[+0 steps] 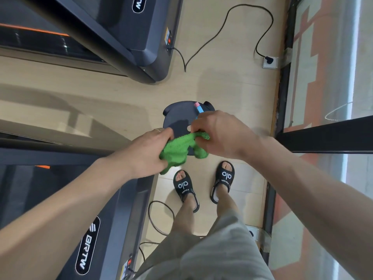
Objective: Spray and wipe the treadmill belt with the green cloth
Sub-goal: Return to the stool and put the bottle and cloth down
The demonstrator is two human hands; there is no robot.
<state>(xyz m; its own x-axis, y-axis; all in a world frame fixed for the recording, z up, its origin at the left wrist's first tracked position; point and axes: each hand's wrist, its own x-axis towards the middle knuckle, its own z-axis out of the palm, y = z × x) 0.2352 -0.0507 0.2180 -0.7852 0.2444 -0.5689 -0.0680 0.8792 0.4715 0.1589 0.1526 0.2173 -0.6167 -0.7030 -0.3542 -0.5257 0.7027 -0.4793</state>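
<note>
A: What fills the frame, biggest first?

B: Pale wood floor (222, 81) across the middle; a dark treadmill (113, 27) in the upper left, its front end toward the centre, a white logo on its cover; a second treadmill (101, 229) in the lower left with "BRTW" on the motor cover; only slivers of either belt show, at the left edge.

A: And the right side?

B: A glass wall (323, 67) with a dark frame runs down the right edge; a black rail (327, 136) crosses at mid-right.

A: The person?

B: Both forearms reach in from the lower corners and meet near the centre; grey shorts (212, 249) at the bottom; black sandals (201, 184) on the floor just below the hands.

A: Where is the cloth?

B: The green cloth (179, 150) is bunched in mid-air at centre frame, between the hands, above a dark stool (177, 116); it is off both treadmills.

A: How is it held?

B: The left hand (147, 152) has its fingers curled round the cloth's left bulk; the right hand (220, 134) pinches the upper right end, fingers closed on it.

A: Anything smaller?

B: A black cord (228, 15) loops from the upper treadmill to a floor socket (270, 62) at upper right; another cord (159, 217) coils by the lower treadmill; a blue item with a pink tip (198, 108) pokes out above the right hand, and whether that hand holds it I cannot tell.
</note>
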